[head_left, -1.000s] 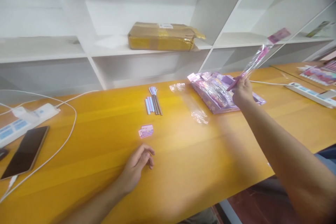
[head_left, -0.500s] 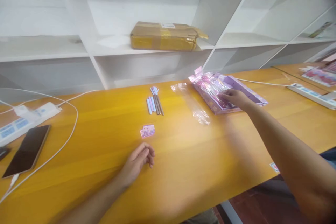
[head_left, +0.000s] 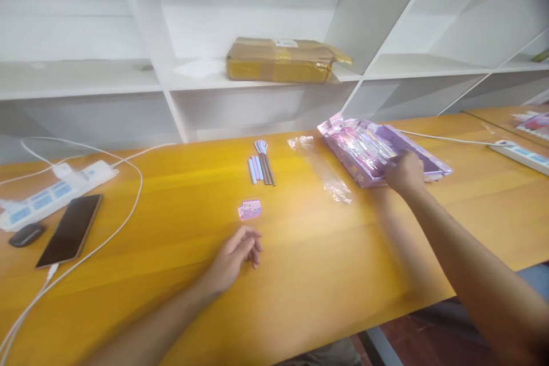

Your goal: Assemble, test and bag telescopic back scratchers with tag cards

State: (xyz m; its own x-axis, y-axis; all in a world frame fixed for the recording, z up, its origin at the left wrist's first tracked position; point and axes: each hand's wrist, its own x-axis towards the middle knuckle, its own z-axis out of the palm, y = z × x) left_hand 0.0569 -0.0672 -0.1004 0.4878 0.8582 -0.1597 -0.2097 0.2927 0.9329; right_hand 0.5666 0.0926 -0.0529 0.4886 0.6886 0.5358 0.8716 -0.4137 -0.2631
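My left hand [head_left: 242, 254] rests on the wooden table with its fingers loosely bent and nothing in them. Just beyond it lie small purple printed cards [head_left: 250, 209], partly overlapping. My right hand [head_left: 405, 170] reaches into a purple display box [head_left: 435, 164], its fingers curled at the near side of several clear-wrapped pink packets [head_left: 358, 146]. What its fingertips hold, if anything, is hidden. Farther back, short pastel sticks [head_left: 254, 169] lie beside metallic brown rods [head_left: 269, 168] with curved, striped pale ends.
A clear plastic sleeve [head_left: 328, 171] lies left of the box. On the left are a phone [head_left: 71, 229], a dark mouse-like object [head_left: 26, 234], a power strip [head_left: 55, 194] and white cables. A taped carton [head_left: 281, 63] sits on the shelf. Another power strip [head_left: 525, 155] is at right.
My right hand has shifted toward the near right part of the box, its fingers now more curled and turned down. The left hand stays resting on the table. The view has swung slightly left.
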